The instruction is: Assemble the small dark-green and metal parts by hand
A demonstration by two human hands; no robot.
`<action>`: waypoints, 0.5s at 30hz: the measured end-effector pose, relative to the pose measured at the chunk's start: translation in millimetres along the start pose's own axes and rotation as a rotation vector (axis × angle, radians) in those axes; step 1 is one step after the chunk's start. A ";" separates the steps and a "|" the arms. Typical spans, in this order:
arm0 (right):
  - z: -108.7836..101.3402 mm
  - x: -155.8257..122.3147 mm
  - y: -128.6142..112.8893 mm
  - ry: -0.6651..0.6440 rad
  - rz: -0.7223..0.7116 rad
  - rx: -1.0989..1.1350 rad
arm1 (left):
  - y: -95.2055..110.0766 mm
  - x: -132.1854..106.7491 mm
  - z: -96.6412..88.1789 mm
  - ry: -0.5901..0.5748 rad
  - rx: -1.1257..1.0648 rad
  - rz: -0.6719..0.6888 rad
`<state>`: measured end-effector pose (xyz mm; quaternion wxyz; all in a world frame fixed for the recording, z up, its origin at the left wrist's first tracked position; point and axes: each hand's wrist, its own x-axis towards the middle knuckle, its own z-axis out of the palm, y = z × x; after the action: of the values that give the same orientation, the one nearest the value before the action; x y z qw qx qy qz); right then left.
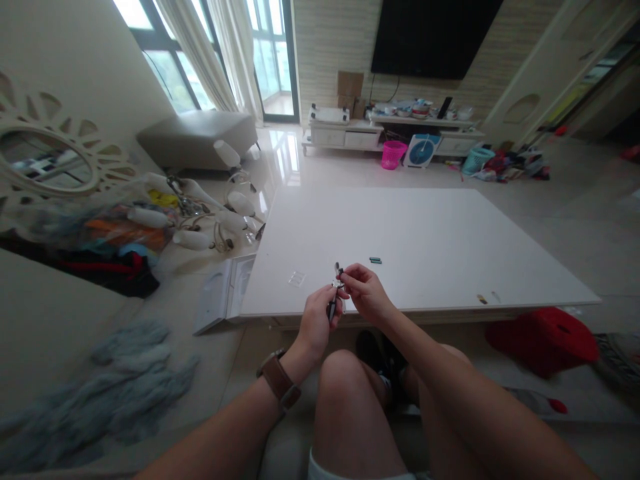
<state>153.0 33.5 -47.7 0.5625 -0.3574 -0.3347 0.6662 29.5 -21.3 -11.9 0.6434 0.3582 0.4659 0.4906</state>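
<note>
The left hand (316, 323), a watch (278, 380) on its wrist, is closed around the dark handle of a small slim tool (332, 311), which stands nearly upright just above the near edge of the low white table (425, 227). The right hand (367, 293) pinches the tool's top end between thumb and fingertips. What sits at that tip is too small to make out. To my eye the work is somewhere in the middle: the tool is held by both hands, while two small teal pieces (375, 260) lie untouched on the surface beyond the right hand, and a clear little packet (297, 279) rests near the near left corner. Around them, from the left: a round white-framed mirror (47, 160) leans by the wall, a grey fluffy rug (100, 380) lies on the floor, and a dismantled chandelier (200, 220) sprawls beside the table's left edge. A white panel (225, 290) lies against the near left corner. Two brown marks (482, 299) show toward the near right corner, and a red thing (545, 337) lies on the floor below it. Nothing crowds the hands, and the person's knees sit just under them.
</note>
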 end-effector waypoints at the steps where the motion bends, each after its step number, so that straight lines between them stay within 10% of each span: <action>1: -0.1 -0.4 -0.1 0.001 -0.001 0.024 | -0.2 0.1 0.1 -0.001 0.001 0.001; 15: 3.5 -4.8 5.8 -0.023 0.068 0.080 | -2.7 1.2 0.3 0.020 -0.033 -0.021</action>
<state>147.6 27.8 -50.4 0.5496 -0.3379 -0.3021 0.7018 30.7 -20.8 -14.5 0.6497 0.3377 0.4676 0.4951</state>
